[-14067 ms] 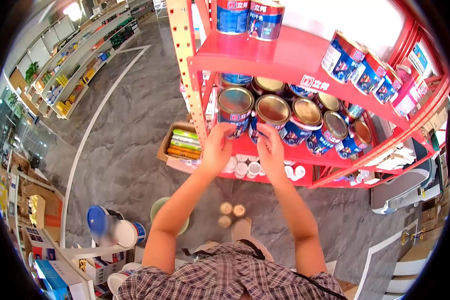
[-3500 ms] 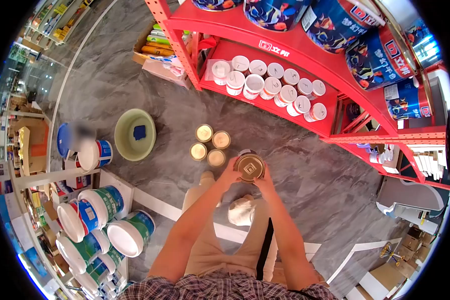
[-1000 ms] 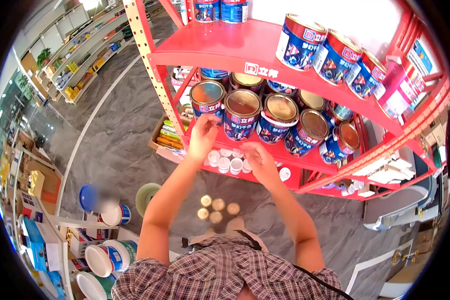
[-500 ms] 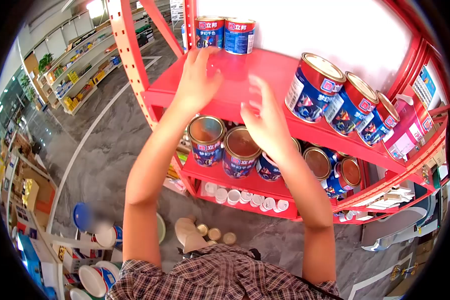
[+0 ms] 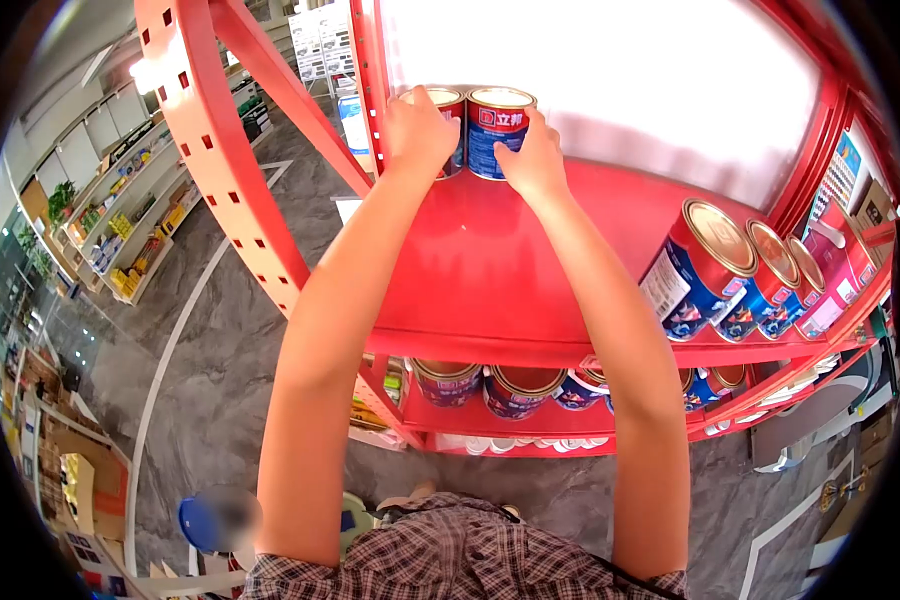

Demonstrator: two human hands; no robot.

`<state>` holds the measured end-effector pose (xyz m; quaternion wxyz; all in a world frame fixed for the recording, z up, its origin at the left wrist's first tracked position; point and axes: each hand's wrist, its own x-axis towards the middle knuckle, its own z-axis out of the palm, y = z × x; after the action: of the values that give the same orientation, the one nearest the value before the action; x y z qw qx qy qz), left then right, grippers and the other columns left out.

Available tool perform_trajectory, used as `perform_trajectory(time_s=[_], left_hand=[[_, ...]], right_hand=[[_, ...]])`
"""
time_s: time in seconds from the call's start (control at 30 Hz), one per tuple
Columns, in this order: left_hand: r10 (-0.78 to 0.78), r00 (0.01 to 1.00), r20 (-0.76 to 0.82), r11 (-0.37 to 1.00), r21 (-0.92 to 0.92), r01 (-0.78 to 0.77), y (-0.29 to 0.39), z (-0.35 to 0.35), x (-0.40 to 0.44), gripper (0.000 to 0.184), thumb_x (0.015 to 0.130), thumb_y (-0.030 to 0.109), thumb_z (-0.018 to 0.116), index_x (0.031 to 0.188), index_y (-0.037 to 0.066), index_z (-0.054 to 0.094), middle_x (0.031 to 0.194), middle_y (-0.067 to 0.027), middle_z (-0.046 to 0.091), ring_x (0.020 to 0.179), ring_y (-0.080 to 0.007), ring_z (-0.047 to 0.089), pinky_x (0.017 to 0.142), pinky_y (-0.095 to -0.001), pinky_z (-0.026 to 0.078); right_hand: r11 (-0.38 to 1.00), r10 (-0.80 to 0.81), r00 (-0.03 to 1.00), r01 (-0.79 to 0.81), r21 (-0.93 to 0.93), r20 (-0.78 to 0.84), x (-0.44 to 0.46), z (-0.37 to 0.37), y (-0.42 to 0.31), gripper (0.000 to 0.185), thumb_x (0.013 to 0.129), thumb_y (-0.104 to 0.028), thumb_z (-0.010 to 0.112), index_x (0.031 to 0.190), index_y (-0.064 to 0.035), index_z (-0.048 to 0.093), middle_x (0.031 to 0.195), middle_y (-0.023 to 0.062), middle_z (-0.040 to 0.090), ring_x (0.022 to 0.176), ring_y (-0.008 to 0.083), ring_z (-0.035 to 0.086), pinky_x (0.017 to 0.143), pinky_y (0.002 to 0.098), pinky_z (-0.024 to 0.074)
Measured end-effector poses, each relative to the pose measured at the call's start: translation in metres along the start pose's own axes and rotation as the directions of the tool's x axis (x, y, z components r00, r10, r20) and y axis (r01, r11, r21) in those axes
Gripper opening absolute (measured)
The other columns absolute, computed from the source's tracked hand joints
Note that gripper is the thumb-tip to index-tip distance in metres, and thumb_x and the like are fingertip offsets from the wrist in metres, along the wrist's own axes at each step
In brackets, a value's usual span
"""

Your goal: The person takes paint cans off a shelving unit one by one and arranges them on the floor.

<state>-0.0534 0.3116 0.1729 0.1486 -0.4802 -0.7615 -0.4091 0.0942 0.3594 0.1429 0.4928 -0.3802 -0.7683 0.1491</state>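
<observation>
Two blue and red paint cans stand side by side at the back left of the upper red shelf. My left hand is wrapped round the outer side of the left can, covering much of it. Against the right side of the right can lies my right hand, its thumb on the can's front and its fingers round the side. Both cans are upright and seem to touch the shelf.
Several larger paint cans stand at the shelf's right end. More cans line the shelf below. A perforated red post rises at the left. A blue lid shows low at the left.
From hanging over the shelf's front part, both my hands have moved forward onto the two back cans. My view has come closer to the upper shelf; the lower cans now sit lower in view.
</observation>
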Motion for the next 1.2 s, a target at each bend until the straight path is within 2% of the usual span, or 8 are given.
perform_trajectory(time_s=[0.07,0.1,0.2,0.37,0.53,0.73,0.93,1.2], left_hand=[[0.048,0.996,-0.078,0.999,0.002,-0.048,-0.009,0.015,0.008,0.067,0.073,0.029,0.071,0.125,0.004,0.037,0.122,-0.0347,0.037,0.110,-0.0486,0.046,0.092,-0.0477,0.042],[-0.040,0.998,-0.049,0.998,-0.044,0.038,-0.006,0.019,0.009,0.062,0.073,0.028,0.071,0.120,0.004,0.038,0.119,-0.0344,0.038,0.108,-0.0484,0.047,0.091,-0.0470,0.043],[-0.025,1.000,-0.018,1.000,-0.014,0.025,-0.011,0.027,0.010,0.060,0.073,0.028,0.072,0.117,0.004,0.038,0.117,-0.0344,0.039,0.106,-0.0477,0.048,0.090,-0.0467,0.043],[-0.086,0.996,0.002,0.994,-0.075,0.086,-0.009,0.028,0.011,0.058,0.072,0.025,0.073,0.113,0.004,0.038,0.115,-0.0339,0.040,0.103,-0.0467,0.050,0.088,-0.0463,0.044],[-0.011,0.991,-0.134,0.997,-0.072,0.001,-0.020,0.037,0.016,0.056,0.071,0.023,0.074,0.110,0.004,0.039,0.114,-0.0299,0.043,0.100,-0.0437,0.052,0.086,-0.0463,0.045],[0.015,0.981,-0.196,0.997,-0.073,-0.029,-0.027,0.041,0.018,0.054,0.069,0.020,0.076,0.108,0.005,0.041,0.111,-0.0270,0.045,0.100,-0.0424,0.051,0.085,-0.0461,0.045],[0.000,0.970,-0.244,0.996,-0.082,-0.021,-0.023,0.042,0.021,0.053,0.065,0.025,0.079,0.100,0.002,0.047,0.109,-0.0263,0.046,0.100,-0.0412,0.052,0.085,-0.0452,0.045],[0.068,0.950,-0.306,0.987,-0.116,-0.109,-0.021,0.023,0.011,0.044,0.064,0.026,0.079,0.086,0.000,0.051,0.101,-0.0240,0.050,0.093,-0.0381,0.054,0.081,-0.0435,0.045]], right_hand=[[0.991,0.005,0.999,-0.009,-0.131,-0.032,0.009,0.014,0.012,0.073,0.072,-0.022,0.070,0.132,-0.0045,0.032,0.122,0.0330,0.040,0.110,0.0461,0.045,0.093,0.0479,0.0394],[0.988,-0.033,0.999,0.026,-0.150,-0.042,0.012,0.016,0.012,0.075,0.072,-0.023,0.071,0.133,-0.0046,0.030,0.123,0.0321,0.039,0.111,0.0464,0.045,0.092,0.0484,0.0405],[0.979,-0.070,0.996,0.058,-0.196,-0.055,0.020,0.021,0.013,0.073,0.073,-0.022,0.071,0.132,-0.0045,0.031,0.124,0.0311,0.039,0.111,0.0448,0.045,0.090,0.0479,0.0425],[0.985,-0.038,0.996,0.024,-0.169,-0.081,0.038,0.033,0.019,0.062,0.073,-0.020,0.072,0.123,-0.0051,0.038,0.123,0.0294,0.040,0.108,0.0425,0.049,0.087,0.0457,0.0451],[0.989,0.007,0.995,-0.021,-0.144,-0.099,0.045,0.036,0.014,0.056,0.073,-0.020,0.073,0.116,-0.0061,0.041,0.121,0.0287,0.041,0.104,0.0429,0.051,0.086,0.0453,0.0459],[0.978,0.106,0.987,-0.125,-0.166,-0.121,0.045,0.040,0.003,0.069,0.070,-0.024,0.076,0.124,-0.0066,0.037,0.131,0.0322,0.032,0.115,0.0444,0.043,0.092,0.0457,0.0436],[0.993,0.109,0.984,-0.115,-0.036,-0.137,0.055,0.053,0.029,0.100,0.059,-0.035,0.082,0.135,-0.0061,0.024,0.135,0.0328,0.026,0.122,0.0454,0.036,0.099,0.0454,0.0371],[0.990,0.144,0.972,-0.141,0.029,-0.187,0.068,0.059,0.035,0.102,0.057,-0.039,0.083,0.134,-0.0050,0.025,0.125,0.0255,0.038,0.115,0.0387,0.044,0.096,0.0427,0.0406]])
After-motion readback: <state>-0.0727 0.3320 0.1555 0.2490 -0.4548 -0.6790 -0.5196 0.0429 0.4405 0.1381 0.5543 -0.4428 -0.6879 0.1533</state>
